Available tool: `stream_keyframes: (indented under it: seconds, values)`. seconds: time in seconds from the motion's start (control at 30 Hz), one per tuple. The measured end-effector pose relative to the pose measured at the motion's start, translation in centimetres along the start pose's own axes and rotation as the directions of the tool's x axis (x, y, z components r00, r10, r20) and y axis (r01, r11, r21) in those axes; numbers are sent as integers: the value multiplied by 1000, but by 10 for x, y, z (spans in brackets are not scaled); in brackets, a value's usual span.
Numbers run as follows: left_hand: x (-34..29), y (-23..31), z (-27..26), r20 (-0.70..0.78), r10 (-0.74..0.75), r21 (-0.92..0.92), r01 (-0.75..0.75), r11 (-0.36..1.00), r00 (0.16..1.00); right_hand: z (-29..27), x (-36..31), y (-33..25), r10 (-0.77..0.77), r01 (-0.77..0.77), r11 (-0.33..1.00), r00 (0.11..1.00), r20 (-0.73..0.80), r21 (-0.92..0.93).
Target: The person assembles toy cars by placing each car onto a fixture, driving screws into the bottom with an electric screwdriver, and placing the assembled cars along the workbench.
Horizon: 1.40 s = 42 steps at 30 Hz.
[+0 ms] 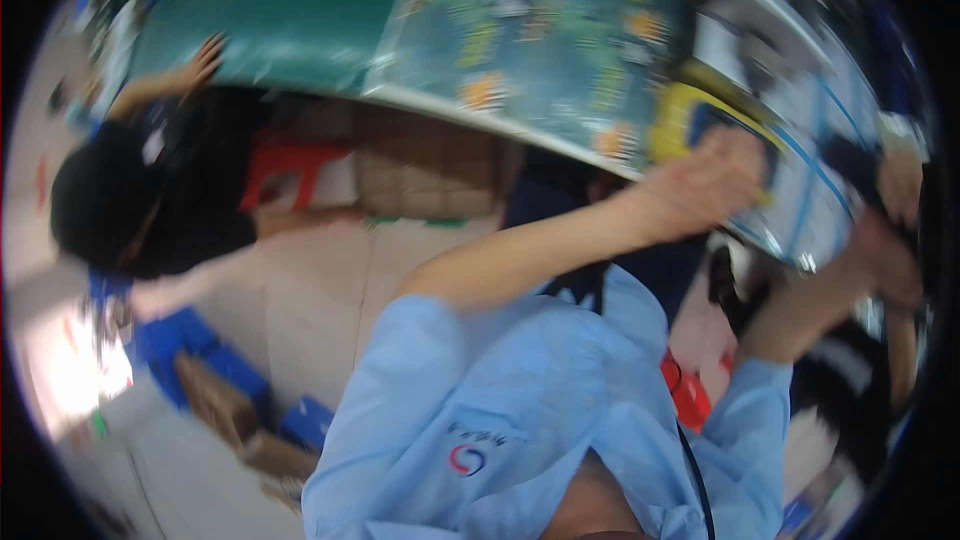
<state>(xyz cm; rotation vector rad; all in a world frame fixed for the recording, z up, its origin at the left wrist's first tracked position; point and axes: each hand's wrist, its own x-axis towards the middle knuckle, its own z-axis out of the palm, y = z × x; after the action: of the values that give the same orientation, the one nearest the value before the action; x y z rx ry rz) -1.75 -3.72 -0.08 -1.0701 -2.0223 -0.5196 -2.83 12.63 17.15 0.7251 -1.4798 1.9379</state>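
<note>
Largest first: the work surface is spanned by a green mat point(300, 40) at left, a panel of apparent circuit boards point(560, 50) in the middle, with orange and yellow-green parts in rows, and a white blue-striped surface point(815, 205) at right. Between panel and striped surface, by the table's near edge, a yellow-and-blue holder point(672, 120) is seen; its exact kind is lost to blur. The holder is reached by the left hand point(715, 180), clearly the nearer one; its lower-right part is covered by that hand, and the uncovered body lies up and left of the knuckles, on the far side. Its far yellow edge is slanted from upper left to lower right, and the long axis is judged to run roughly that way, across the left forearm's line. No front end is made out, so pointing can't be confirmed. Left fingers are laid over the holder, seemingly bent; whether it is gripped or only touched can't be told. The right hand point(888, 258) is held well apart at far right, near a co-worker's hand point(902, 185); it is smeared by motion, so its grip can't be told either.
</note>
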Motion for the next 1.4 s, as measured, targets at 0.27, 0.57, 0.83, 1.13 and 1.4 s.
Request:
stream_keyframes:
  seconds: [0.27, 0.57, 0.83, 1.13, 1.4]
  values:
    - [5, 8, -3, 134, 100, 73, -111, 991, 986, -11, 5, 11, 98, -113, 992, 966, 241, 48]
    - [-3, 9, 5, 52, 11, -17, -10, 1000, 999, 7, -7, 42, 178, -171, 955, 984, 9, -244]
    - [0, 3, 0, -103, 75, 99, -65, 993, 992, -41, 3, 53, 471, -483, 875, 861, -195, -19]
    - [-6, 8, 0, 86, 96, 99, -104, 990, 992, 38, -15, 34, 180, -244, 952, 934, 307, 184]
    - [-1, 10, -1, 155, 108, 88, -122, 989, 982, 40, -19, 23, 188, -205, 979, 929, 319, 21]
